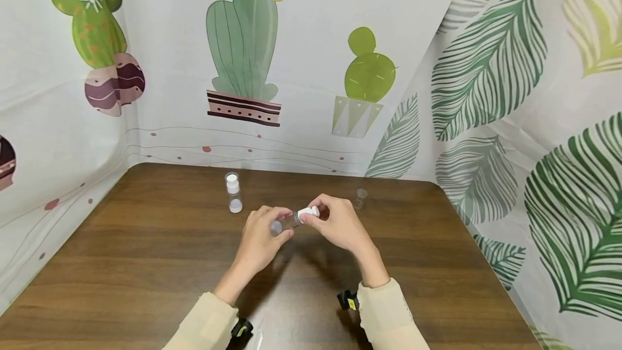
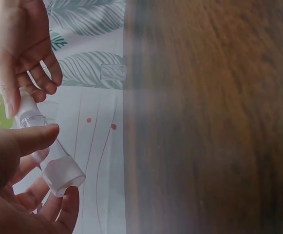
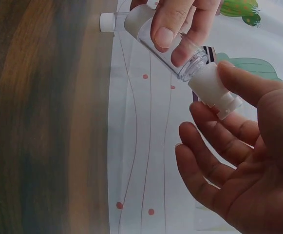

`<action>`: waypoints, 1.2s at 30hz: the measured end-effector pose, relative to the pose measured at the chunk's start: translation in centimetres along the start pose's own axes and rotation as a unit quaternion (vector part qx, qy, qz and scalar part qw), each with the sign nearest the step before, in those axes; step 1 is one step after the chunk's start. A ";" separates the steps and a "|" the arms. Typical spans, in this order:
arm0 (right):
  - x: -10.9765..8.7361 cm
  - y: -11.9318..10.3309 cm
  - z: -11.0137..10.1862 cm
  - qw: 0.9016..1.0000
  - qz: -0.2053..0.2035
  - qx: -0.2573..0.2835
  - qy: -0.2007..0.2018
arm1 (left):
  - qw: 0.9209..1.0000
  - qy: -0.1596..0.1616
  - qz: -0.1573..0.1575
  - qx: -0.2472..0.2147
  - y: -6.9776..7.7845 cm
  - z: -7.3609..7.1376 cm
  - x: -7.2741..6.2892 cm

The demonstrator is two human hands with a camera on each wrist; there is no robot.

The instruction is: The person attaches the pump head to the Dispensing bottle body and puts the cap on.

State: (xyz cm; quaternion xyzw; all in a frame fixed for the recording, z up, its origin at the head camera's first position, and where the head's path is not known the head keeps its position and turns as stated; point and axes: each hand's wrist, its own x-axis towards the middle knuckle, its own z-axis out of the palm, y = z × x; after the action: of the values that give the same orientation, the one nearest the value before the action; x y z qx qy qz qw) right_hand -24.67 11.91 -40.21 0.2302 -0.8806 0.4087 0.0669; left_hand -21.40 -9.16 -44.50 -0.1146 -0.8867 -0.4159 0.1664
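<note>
A small clear pump bottle (image 3: 166,54) with a white pump top (image 3: 210,87) is held in the air between both hands, tilted. My left hand (image 1: 261,235) grips its clear body, thumb on one side and fingers on the other. With thumb and forefinger, my right hand (image 1: 342,222) pinches the white pump top; its other fingers curl loosely beneath, as the right wrist view shows. A white disc (image 2: 62,173) is visible inside the bottle's base. The joint between pump top and body is in view, but how tightly they are joined I cannot tell.
A second pump bottle (image 1: 234,193) with a white top stands at the back left of the brown wooden table (image 1: 160,263). A clear cap (image 1: 360,199) stands at the back right. Behind the table hangs a printed cloth (image 1: 311,69).
</note>
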 end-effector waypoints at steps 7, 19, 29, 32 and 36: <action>0.0 0.1 -0.2 1.000 -0.006 -0.014 -0.012 | 1.000 -0.004 -0.001 0.005 -0.2 0.1 0.0; -0.2 0.2 -1.4 0.996 -0.091 -0.004 -0.020 | 1.000 -0.007 -0.008 0.004 -0.3 0.1 0.0; -0.1 0.6 -1.5 0.993 -0.114 -0.006 -0.035 | 1.000 -0.005 -0.007 0.001 -0.1 0.0 0.1; -0.1 0.5 -1.4 0.993 -0.114 -0.007 -0.035 | 1.000 -0.004 -0.005 0.002 -0.1 0.1 0.1; -0.1 0.4 -1.4 0.993 -0.109 -0.008 -0.038 | 1.000 -0.006 -0.004 0.003 -0.1 0.1 0.1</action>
State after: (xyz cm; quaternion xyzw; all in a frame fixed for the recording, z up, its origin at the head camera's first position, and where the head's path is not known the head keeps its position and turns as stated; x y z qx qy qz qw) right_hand -24.85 13.23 -39.56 0.3395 -0.8553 0.3832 0.0797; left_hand -21.50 -9.14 -44.60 -0.1133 -0.8894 -0.4129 0.1601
